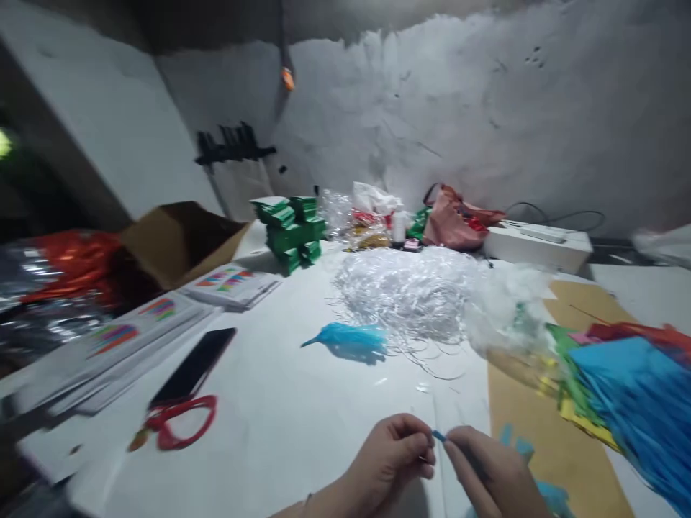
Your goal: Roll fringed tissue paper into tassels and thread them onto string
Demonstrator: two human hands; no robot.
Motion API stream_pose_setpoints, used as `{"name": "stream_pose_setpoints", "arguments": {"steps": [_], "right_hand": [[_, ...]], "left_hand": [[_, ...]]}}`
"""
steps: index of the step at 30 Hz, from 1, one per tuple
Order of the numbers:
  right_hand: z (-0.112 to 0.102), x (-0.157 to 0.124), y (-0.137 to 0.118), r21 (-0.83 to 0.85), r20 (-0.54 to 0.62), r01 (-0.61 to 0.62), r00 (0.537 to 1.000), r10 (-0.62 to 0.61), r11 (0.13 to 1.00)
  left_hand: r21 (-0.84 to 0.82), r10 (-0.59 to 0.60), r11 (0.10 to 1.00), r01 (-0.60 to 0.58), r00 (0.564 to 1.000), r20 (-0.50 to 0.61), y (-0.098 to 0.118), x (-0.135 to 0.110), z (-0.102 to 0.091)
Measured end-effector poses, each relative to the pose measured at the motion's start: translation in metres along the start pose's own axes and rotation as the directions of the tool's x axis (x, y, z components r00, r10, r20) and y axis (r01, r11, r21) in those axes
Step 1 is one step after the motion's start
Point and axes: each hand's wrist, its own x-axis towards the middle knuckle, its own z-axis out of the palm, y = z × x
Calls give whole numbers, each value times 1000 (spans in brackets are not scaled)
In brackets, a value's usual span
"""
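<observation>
Low in the head view, my left hand and my right hand meet over the white table. A small twisted end of blue tissue paper is pinched between the fingertips of both. Most of that piece is hidden by my right hand. Light blue paper pieces show beside and behind my right hand, over brown paper; whether they join the pinched end I cannot tell. Farther forward lies a blue tissue tassel, its twisted tip pointing left.
Shiny white strands are heaped mid-table, beside clear plastic. Stacked coloured fringed tissue lies right, on brown paper. On the left are a phone with a red strap, printed packs, green bundles and a cardboard box.
</observation>
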Motion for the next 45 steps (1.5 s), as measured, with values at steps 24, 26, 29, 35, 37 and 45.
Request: {"name": "stream_pose_setpoints", "arguments": {"steps": [24, 26, 29, 35, 37, 45], "right_hand": [[-10, 9, -14, -126, 255, 20, 967, 13, 992], [-10, 9, -14, -137, 260, 22, 965, 14, 990], [-11, 9, -15, -136, 278, 29, 961, 10, 990], [-7, 8, -16, -18, 251, -44, 967, 48, 999], [-4, 8, -17, 36, 236, -130, 965, 118, 991], [-14, 13, -20, 50, 290, -234, 934, 210, 971]], "left_hand": [[283, 100, 951, -123, 991, 93, -4, -1, -12], [297, 104, 946, -127, 990, 92, -5, -2, -12], [313, 112, 940, -134, 990, 90, -5, -4, -10], [384, 124, 911, -153, 987, 101, 0, -9, -5], [414, 133, 894, -169, 984, 115, 3, -10, -5], [408, 184, 888, -211, 977, 106, 8, -7, -6]]}}
